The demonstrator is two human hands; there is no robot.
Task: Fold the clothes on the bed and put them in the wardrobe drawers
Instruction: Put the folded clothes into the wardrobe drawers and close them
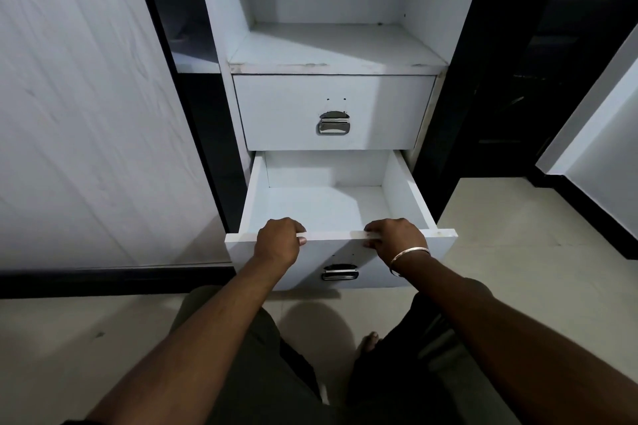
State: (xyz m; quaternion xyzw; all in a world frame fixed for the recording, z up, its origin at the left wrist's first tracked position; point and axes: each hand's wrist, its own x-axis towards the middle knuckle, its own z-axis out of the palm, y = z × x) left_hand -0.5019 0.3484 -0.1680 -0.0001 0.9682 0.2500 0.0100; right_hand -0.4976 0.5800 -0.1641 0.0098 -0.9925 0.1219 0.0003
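Observation:
The white lower drawer [400,197] of the wardrobe stands pulled out, and I see nothing inside it. My left hand [278,241] grips the top edge of its front panel on the left, fingers curled over into the drawer. My right hand [397,238], a metal bangle on its wrist, grips the same edge on the right. A chrome handle [340,272] sits on the front panel between my forearms. No clothes and no bed are in view.
Above, the upper drawer [333,110] is closed, with its chrome handle [334,123]. A bare white shelf [336,46] lies over it. A white wardrobe door [86,114] fills the left, another white panel [600,155] the right. Pale floor tiles [500,252] surround my knees.

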